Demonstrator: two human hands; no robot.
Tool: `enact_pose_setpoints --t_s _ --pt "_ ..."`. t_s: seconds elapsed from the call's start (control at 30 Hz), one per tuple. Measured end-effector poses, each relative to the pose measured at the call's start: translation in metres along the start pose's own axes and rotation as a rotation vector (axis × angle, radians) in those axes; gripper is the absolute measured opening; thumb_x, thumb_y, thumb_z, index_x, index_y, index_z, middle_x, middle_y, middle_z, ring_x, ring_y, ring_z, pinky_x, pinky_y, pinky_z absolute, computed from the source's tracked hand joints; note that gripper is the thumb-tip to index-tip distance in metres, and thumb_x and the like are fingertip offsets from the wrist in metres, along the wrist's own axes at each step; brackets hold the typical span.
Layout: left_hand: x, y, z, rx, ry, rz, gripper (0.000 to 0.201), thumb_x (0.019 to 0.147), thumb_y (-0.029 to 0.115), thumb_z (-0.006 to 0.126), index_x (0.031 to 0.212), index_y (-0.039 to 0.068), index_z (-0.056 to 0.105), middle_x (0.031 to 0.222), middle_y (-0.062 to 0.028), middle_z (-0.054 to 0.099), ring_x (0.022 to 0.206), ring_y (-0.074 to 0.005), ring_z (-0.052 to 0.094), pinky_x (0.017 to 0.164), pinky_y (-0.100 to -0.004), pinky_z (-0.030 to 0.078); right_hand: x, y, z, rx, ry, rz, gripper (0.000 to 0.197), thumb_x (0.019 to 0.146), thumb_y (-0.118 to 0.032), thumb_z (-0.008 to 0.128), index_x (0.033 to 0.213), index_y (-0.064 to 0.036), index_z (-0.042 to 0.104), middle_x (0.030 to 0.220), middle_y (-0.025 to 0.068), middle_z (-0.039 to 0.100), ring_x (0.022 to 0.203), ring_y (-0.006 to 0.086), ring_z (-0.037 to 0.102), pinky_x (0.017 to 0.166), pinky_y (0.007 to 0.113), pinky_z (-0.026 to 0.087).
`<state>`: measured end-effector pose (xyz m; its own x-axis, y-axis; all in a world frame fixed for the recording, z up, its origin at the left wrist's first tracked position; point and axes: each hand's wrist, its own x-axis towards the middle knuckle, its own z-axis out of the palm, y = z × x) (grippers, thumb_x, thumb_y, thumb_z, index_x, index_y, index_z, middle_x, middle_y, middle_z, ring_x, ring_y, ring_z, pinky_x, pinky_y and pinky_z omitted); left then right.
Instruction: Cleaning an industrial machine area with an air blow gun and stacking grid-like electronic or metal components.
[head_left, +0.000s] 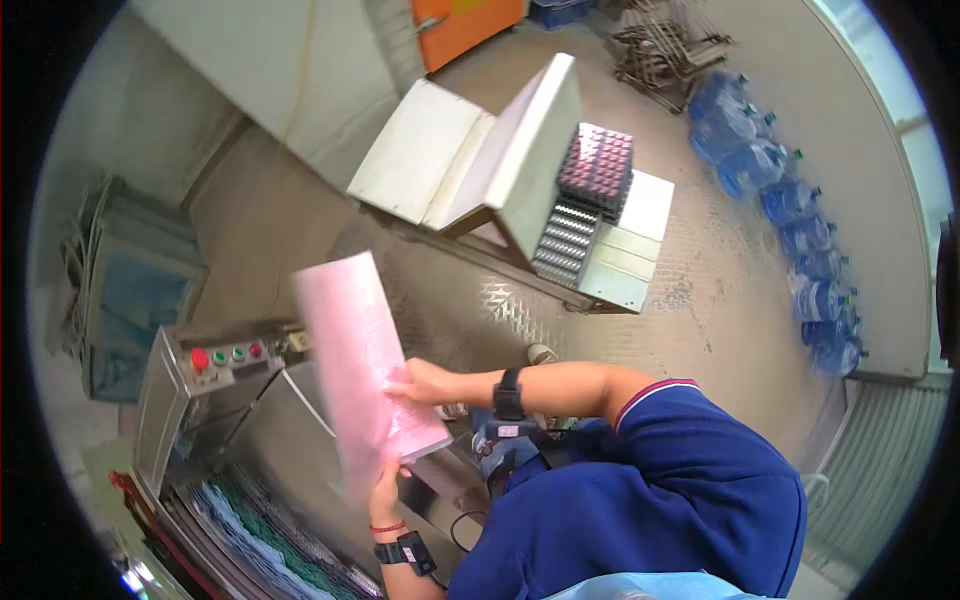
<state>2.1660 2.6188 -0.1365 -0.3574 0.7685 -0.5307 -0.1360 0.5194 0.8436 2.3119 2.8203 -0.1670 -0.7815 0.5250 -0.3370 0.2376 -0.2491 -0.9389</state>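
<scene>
A long pink sheet [350,330] with a fine pattern is held up in front of me, tilted, its left side smeared by motion. At its right edge my right hand [425,383] is closed, thumb lying over the face of the sheet. Near the bottom edge my left hand [387,487] grips the sheet from below, its fingers partly hidden behind it. Beyond the sheet's left side stands a metal machine with a control panel [230,357] of red and green buttons.
Bundled strands [260,540] in blue, green and dark colours lie in the machine at lower left. Ahead is a white bench [425,150] with an upright panel, black trays [567,243] and a stack of pink pieces [598,160]. Several blue water bottles [755,170] line the right wall.
</scene>
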Motion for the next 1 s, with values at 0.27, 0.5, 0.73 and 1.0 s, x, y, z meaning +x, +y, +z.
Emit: enact_pose_setpoints --t_s 0.27,0.5,0.73,1.0 --pt "0.041 0.050 0.110 0.134 -0.223 -0.023 0.039 0.080 0.000 0.061 0.117 -0.002 0.047 0.100 -0.0131 0.063 0.078 -0.0141 0.063 0.065 -0.0242 0.051 -0.190 0.118 -0.272 -0.192 0.688 0.138 0.018 0.084 -0.013 0.051 0.088 -0.0012 0.064 0.064 0.0084 0.059 0.057 0.0158 0.054 0.052 0.033 0.046" --pt "0.076 0.084 0.160 0.287 -0.306 0.039 0.029 0.085 0.004 0.058 0.113 -0.001 0.051 0.099 -0.0103 0.064 0.077 -0.0132 0.063 0.062 -0.0218 0.049 -0.345 0.253 -0.350 0.077 1.493 0.301 0.029 0.082 -0.017 0.060 0.089 0.0117 0.061 0.074 0.0113 0.063 0.063 0.0165 0.057 0.056 0.033 0.046" --pt "0.134 0.116 0.229 0.370 -0.517 0.122 0.027 0.085 0.003 0.058 0.111 0.000 0.053 0.097 -0.0088 0.064 0.078 -0.0122 0.062 0.065 -0.0220 0.050 -0.348 0.261 -0.319 0.044 1.733 0.414 0.043 0.078 -0.024 0.063 0.091 0.0173 0.059 0.084 0.0280 0.064 0.078 0.0305 0.065 0.067 0.038 0.049" --pt "0.173 0.138 0.329 0.400 -0.775 0.233 0.024 0.085 0.005 0.060 0.108 0.000 0.056 0.094 -0.0076 0.065 0.081 -0.0114 0.062 0.069 -0.0231 0.051 -0.395 0.271 -0.330 0.084 1.730 0.482 0.041 0.081 -0.021 0.062 0.098 0.0157 0.059 0.089 0.0207 0.065 0.078 0.0240 0.063 0.069 0.035 0.049"
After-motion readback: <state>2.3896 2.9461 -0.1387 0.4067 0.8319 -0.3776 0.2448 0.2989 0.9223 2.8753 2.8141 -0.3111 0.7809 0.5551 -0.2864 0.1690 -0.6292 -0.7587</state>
